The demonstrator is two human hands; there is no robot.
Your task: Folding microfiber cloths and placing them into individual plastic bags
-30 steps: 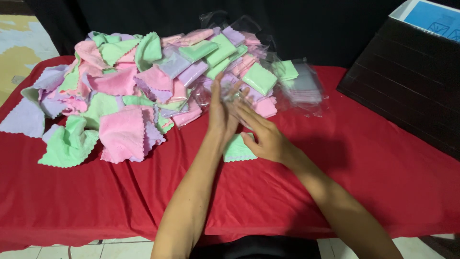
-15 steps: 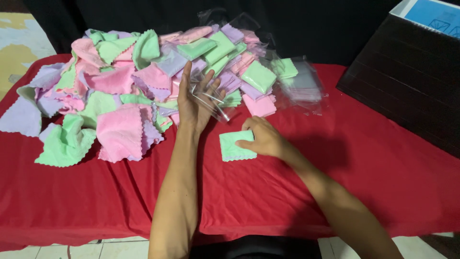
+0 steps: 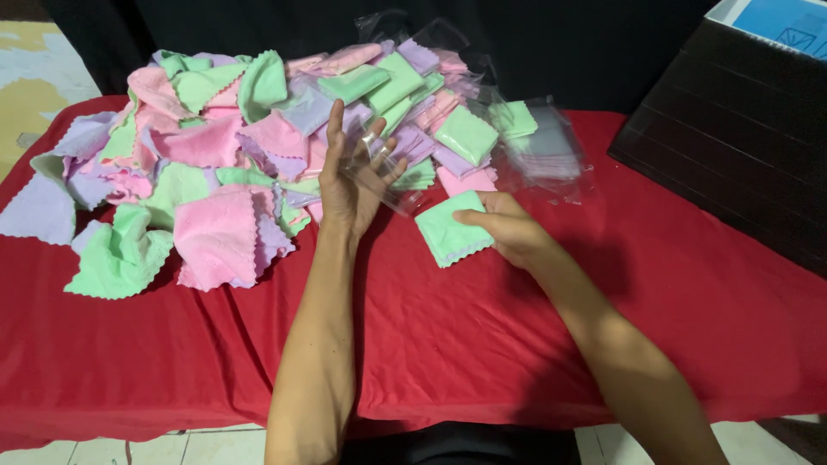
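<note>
My left hand [image 3: 349, 185] holds a clear plastic sleeve [image 3: 385, 164] raised above the red tablecloth, fingers spread behind it. My right hand [image 3: 510, 229] grips a folded mint-green cloth [image 3: 450, 227] by its right edge, just off the table, right of the sleeve. Behind both hands lies a big heap of loose pink, green and lilac cloths [image 3: 215, 164].
Packed cloths in clear sleeves [image 3: 482, 138] are piled at the back middle. A dark slatted box [image 3: 741, 129] with a blue-and-white carton [image 3: 780, 21] on it stands at the right. The red tablecloth [image 3: 482, 336] covers the table up to its front edge.
My left hand has lifted the clear sleeve up and to the left, away from the right hand. My right hand has picked the folded green cloth up off the table.
</note>
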